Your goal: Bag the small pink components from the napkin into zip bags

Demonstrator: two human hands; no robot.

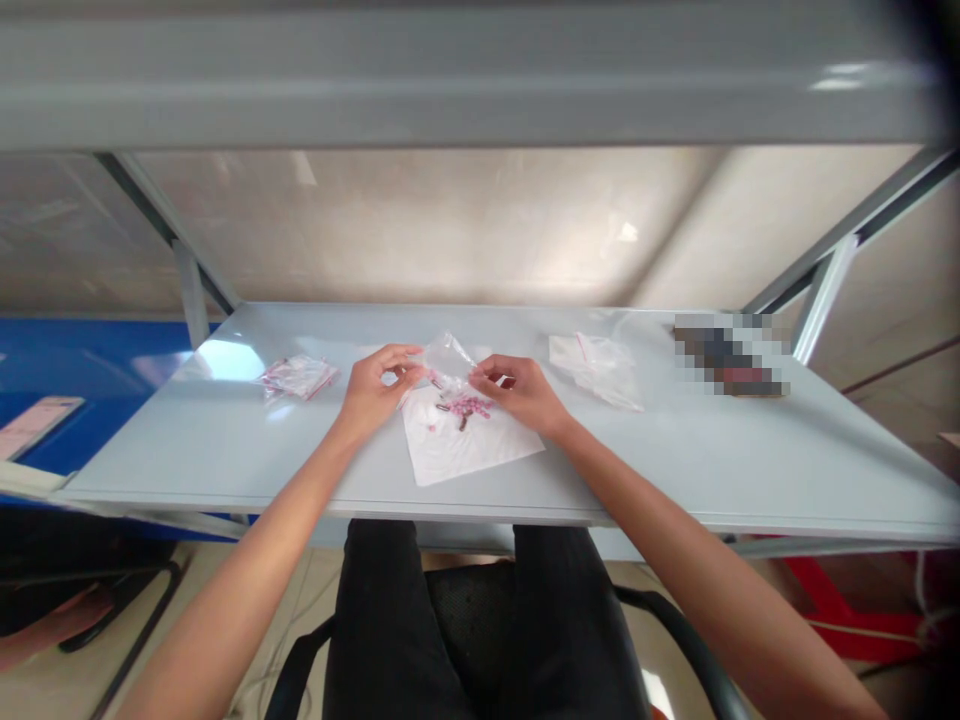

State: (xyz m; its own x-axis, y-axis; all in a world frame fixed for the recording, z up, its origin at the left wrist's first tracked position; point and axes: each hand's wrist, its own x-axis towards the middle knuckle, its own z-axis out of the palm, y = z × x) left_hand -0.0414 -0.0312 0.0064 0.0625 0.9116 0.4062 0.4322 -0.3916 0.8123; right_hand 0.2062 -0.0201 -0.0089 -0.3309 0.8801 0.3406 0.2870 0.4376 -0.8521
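Clock centre: the clear plastic bag (450,358), mid-bench.

- Black-trousered legs (375,620): extending below the bench (697,450), 6 o'clock.
- White sheet (476,452): lying flat on the bench, between 5 and 6 o'clock.
- Pink beaded pieces with dark parts (471,406): resting in a cluster on the sheet, just nearer than the bag.
- Left hand (375,387): its grip narrowing to a thumb-and-finger pinch, holding the bag's 9 o'clock side; a pink bit is showing by the thumb, whether inside the bag one cannot tell.
- Right hand (521,385): its grip pinching the bag's 3 o'clock side.
- Packets with pink edges (298,377): lying piled, 9 o'clock.
- Clear bags (600,368): lying loosely, 3 o'clock.
- Dark object, pixelated (727,360): lying farther out, 3 o'clock.
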